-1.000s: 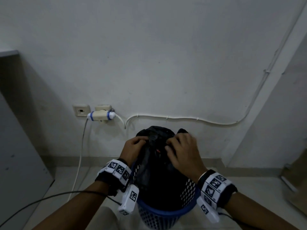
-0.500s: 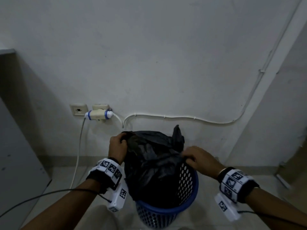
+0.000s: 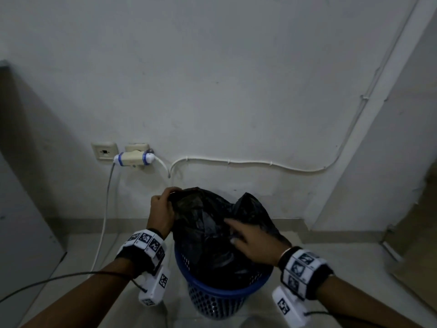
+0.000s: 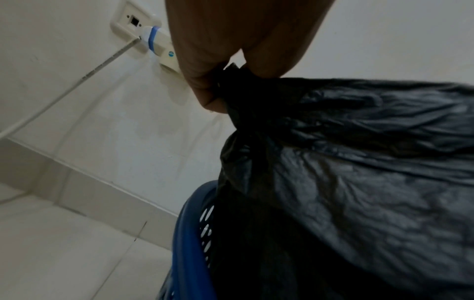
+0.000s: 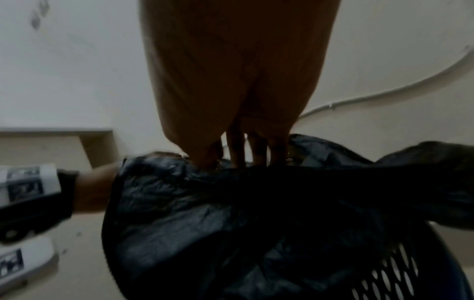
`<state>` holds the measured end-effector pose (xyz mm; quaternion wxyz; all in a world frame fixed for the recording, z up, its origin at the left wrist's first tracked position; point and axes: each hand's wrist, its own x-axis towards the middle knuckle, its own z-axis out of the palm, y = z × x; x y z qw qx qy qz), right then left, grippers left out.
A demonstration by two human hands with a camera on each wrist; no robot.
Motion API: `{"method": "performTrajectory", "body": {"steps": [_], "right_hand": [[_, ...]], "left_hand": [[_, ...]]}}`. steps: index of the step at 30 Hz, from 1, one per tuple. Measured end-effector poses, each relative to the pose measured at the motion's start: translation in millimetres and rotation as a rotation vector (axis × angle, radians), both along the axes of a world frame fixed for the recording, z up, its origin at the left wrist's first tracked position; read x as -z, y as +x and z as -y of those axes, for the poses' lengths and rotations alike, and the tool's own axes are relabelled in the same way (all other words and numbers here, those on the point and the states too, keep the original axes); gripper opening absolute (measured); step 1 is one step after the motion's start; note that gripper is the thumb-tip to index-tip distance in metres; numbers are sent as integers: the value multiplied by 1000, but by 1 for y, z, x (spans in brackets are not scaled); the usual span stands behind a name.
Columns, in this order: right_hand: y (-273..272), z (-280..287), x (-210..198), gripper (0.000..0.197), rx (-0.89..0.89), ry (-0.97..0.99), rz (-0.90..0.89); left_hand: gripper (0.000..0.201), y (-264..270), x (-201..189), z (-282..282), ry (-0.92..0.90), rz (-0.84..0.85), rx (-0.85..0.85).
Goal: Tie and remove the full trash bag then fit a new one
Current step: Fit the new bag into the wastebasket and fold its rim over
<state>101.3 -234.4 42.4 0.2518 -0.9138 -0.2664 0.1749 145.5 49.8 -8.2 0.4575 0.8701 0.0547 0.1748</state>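
One black trash bag [image 3: 212,235], one blue basket [image 3: 220,297], two hands (both wristbanded), two wall sockets.

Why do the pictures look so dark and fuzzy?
Head view: dim room, a big shadow on the wall at left, the straight wall corner bent by the wide lens. Left wrist view: brighter, the black bag fairly sharp. Right wrist view: smeared by blur, so the right hand and its fingers look soft.

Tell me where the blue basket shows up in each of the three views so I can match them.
Head: blue basket at bottom centre, below both hands, holding the black bag.
Left wrist: only its rim, bottom centre, left of the bag.
Right wrist: its perforated wall, bottom right corner, under the bag.
Shared landmark: the black bag.
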Motion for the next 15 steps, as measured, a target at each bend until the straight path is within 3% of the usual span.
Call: {"method": "performTrajectory", "body": {"steps": [4, 6, 8, 11, 13, 15], "right_hand": [[-12, -14, 21, 56, -247, -259, -318], [-20, -15, 25, 68, -268, -347, -438], [-26, -13, 28, 87, -224, -401, -403], [-32, -12, 30, 104, -168, -538, -205], [-37, -12, 33, 112, -134, -586, -114], [-41, -10, 40, 126, -82, -602, -104]], "left_hand": [[46, 0, 5, -21, 105, -39, -20], [41, -1, 10, -33, 167, -83, -98], [36, -2, 16, -38, 205, -149, -120], [40, -14, 17, -21, 268, -291, -118], [43, -34, 9, 6, 478, -191, -165], [38, -58, -2, 33, 701, -5, -56]]}}
